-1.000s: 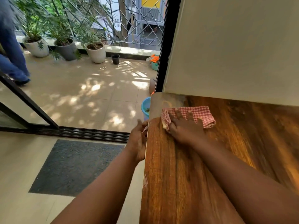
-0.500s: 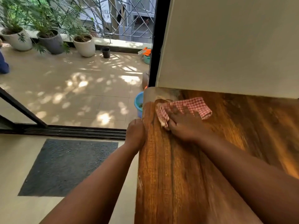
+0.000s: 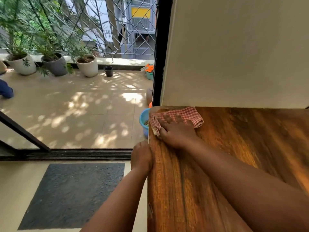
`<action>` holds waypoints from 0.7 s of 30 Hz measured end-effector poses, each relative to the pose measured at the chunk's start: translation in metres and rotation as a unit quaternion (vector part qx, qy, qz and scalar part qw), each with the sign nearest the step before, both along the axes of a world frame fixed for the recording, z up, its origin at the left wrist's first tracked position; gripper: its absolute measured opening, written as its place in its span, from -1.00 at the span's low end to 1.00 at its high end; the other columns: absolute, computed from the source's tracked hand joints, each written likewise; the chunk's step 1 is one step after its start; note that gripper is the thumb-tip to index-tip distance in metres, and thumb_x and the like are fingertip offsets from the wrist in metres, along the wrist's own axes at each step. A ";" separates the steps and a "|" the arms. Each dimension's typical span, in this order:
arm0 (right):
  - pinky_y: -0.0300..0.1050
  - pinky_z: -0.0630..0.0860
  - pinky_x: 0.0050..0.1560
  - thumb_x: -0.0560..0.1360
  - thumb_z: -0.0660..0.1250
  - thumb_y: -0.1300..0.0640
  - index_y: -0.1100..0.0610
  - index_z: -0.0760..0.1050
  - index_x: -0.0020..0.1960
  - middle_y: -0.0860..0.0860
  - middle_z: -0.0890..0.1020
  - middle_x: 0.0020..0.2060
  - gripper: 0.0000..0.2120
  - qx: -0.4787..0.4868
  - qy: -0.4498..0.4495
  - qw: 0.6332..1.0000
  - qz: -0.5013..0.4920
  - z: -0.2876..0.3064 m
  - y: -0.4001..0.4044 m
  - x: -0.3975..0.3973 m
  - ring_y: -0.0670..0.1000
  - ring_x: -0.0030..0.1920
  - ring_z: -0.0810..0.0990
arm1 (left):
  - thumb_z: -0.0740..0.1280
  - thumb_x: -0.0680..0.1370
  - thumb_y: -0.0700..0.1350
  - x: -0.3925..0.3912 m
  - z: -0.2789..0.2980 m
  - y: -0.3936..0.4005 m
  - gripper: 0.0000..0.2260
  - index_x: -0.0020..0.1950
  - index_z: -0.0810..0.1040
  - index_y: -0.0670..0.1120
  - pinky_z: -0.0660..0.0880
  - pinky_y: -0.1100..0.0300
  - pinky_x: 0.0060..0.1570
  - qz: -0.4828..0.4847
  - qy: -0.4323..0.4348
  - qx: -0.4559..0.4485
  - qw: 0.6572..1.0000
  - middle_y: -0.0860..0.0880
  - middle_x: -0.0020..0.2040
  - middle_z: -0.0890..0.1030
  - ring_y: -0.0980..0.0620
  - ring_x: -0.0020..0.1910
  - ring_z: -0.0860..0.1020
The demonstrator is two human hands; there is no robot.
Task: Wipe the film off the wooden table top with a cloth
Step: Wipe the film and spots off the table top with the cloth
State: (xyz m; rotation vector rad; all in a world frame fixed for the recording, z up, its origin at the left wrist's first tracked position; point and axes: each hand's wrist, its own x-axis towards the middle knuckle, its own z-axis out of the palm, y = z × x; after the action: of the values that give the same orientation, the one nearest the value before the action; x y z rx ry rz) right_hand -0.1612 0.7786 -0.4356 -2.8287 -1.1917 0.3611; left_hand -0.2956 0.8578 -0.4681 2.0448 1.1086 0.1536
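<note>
The wooden table top [image 3: 234, 156] fills the right half of the view and shows glossy streaks. A red-and-white checked cloth [image 3: 189, 114] lies bunched at its far left corner, close to the wall. My right hand [image 3: 177, 131] presses flat on the cloth with its fingers spread. My left hand [image 3: 141, 156] is at the table's left edge with the fingers curled down over the side, gripping the edge; the fingertips are hidden.
A cream wall [image 3: 234, 56] stands right behind the table. A blue bucket [image 3: 144, 121] sits on the floor just past the table's corner by the black door frame [image 3: 158, 64]. A dark mat [image 3: 71, 195] lies on the floor to the left. Potted plants [image 3: 87, 65] line the balcony.
My right hand has pushed the cloth away from me, up to the far corner by the wall. My left hand has closed in against the table's edge.
</note>
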 end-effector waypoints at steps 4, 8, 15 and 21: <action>0.52 -0.24 0.26 0.55 -0.15 -0.22 -0.22 -0.12 0.52 -0.06 -0.11 0.55 -0.46 -0.005 0.046 0.993 -0.104 0.009 0.064 -0.004 0.34 0.49 -0.15 | 0.02 0.63 -0.23 -0.001 0.000 0.000 -0.69 -0.32 0.23 -0.06 0.16 0.15 -0.37 -0.036 0.026 0.067 0.997 -0.15 -0.10 0.49 0.02 -0.27 0.32; 0.53 -0.20 0.25 0.58 -0.14 -0.16 -0.22 -0.14 0.52 -0.04 -0.11 0.55 -0.48 -0.008 0.035 0.993 -0.110 0.011 0.081 -0.007 0.38 0.47 -0.14 | 0.04 0.65 -0.18 -0.001 -0.001 0.001 -0.78 -0.11 0.41 -0.16 0.24 0.16 -0.21 -0.019 0.031 0.053 0.998 -0.18 0.03 0.53 -0.11 -0.11 0.43; 0.38 0.01 0.33 0.48 -0.22 -0.29 -0.26 -0.05 0.50 -0.11 0.06 0.54 -0.41 0.023 -0.028 0.997 -0.075 0.005 -0.006 0.012 0.24 0.49 0.07 | -0.02 0.62 -0.09 0.001 0.006 -0.002 -0.70 -0.15 0.46 -0.11 0.25 0.10 -0.23 0.072 -0.036 -0.056 0.995 -0.05 -0.16 0.50 0.01 -0.24 0.42; 0.50 -0.22 0.30 0.48 -0.18 -0.26 -0.12 -0.02 0.53 -0.02 0.06 0.54 -0.35 0.031 0.023 0.973 -0.228 0.009 0.020 0.031 0.30 0.50 -0.05 | -0.02 0.62 -0.02 0.002 0.003 -0.004 -0.66 -0.19 0.47 -0.06 0.26 0.13 -0.31 0.086 -0.063 -0.070 0.992 -0.01 -0.20 0.53 0.06 -0.23 0.47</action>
State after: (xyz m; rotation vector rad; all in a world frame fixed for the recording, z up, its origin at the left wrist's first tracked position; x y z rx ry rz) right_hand -0.1300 0.7984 -0.4265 -2.8999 -0.5047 0.3467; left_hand -0.2937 0.8542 -0.4654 1.7899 1.1811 0.2792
